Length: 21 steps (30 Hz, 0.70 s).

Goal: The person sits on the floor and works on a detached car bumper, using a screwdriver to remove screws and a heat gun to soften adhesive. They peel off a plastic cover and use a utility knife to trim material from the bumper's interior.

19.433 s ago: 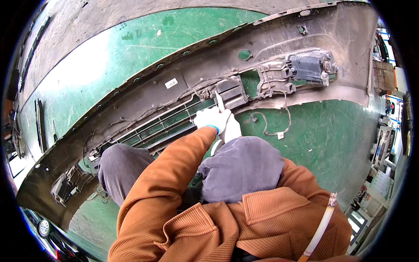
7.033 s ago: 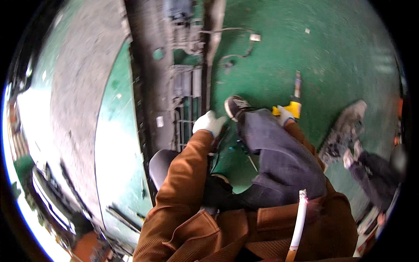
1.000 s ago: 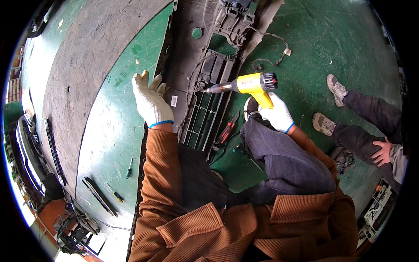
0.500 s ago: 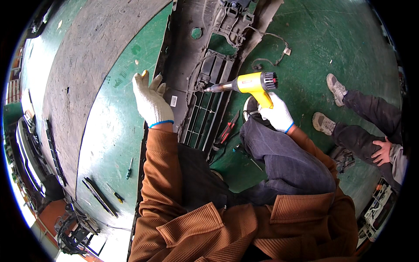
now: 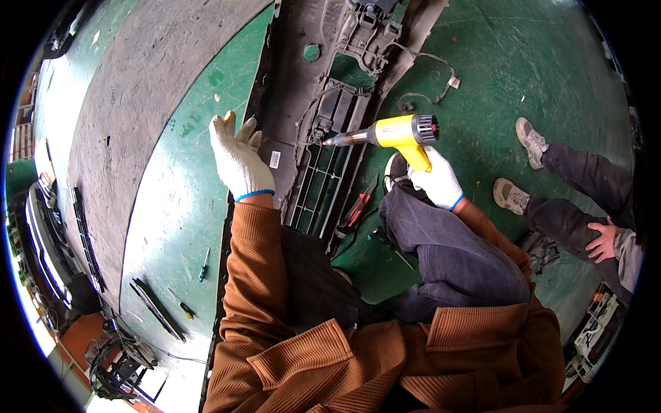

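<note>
In my right hand [image 5: 439,180], in a white knit glove, is the handle of a yellow heat gun [image 5: 396,132]. Its metal nozzle points left, with the tip close to a small fitting [image 5: 321,131] on the back of a dark car bumper [image 5: 281,103]; whether they touch I cannot tell. My left hand [image 5: 239,155], also gloved, is raised at the bumper's left edge, empty, its fingers apart and slightly curled. Below the nozzle lies the bumper's black grille [image 5: 318,189]. A wiring harness [image 5: 446,65] trails off its right side.
Red-handled pliers [image 5: 357,208] lie right of the grille. Two screwdrivers [image 5: 204,265] [image 5: 182,305] and a black strip [image 5: 157,310] are on the green floor at left. Another person's shoes [image 5: 511,196] and hand [image 5: 602,241] are at right. More car parts [image 5: 58,265] stand far left.
</note>
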Motion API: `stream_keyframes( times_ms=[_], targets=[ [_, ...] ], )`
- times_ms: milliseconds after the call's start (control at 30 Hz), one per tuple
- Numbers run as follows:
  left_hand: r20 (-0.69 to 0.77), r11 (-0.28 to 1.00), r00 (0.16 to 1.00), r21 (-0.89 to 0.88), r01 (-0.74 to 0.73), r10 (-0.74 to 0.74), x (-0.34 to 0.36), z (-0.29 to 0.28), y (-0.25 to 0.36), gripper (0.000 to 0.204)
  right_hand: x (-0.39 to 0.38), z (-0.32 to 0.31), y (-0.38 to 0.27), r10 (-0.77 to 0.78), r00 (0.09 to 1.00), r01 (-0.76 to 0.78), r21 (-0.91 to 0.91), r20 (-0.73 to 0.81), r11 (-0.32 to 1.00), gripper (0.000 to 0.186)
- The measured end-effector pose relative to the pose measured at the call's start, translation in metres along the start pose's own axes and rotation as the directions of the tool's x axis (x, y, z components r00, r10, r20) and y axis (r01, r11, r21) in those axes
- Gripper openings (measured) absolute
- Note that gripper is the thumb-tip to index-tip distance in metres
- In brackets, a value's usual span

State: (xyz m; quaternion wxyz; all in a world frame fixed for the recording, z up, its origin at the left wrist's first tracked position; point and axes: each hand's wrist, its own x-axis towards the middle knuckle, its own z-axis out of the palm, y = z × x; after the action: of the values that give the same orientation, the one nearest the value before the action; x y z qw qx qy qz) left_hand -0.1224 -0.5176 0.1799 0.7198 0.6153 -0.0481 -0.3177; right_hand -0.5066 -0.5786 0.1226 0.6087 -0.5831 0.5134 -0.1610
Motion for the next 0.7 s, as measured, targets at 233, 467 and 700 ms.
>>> stream_keyframes(
  times_ms=[233,467,700],
  targets=[
    [0.001,1.0,1.0,0.004,-0.003,0.003,0.004,-0.002,-0.002,0.083,0.001,0.002,0.0,0.003,1.0,-0.003,-0.007,-0.002,1.0,0.042],
    [-0.065,0.998,0.998,-0.062,0.005,-0.009,0.005,0.003,-0.007,0.049,-0.016,-0.024,0.014,0.134,0.989,-0.091,0.454,-0.064,0.886,0.038],
    [-0.036,0.999,0.999,0.032,-0.026,0.027,0.013,-0.011,-0.013,0.061,-0.024,-0.06,0.134,0.283,0.876,0.29,0.895,-0.392,0.34,0.013]
  ],
)
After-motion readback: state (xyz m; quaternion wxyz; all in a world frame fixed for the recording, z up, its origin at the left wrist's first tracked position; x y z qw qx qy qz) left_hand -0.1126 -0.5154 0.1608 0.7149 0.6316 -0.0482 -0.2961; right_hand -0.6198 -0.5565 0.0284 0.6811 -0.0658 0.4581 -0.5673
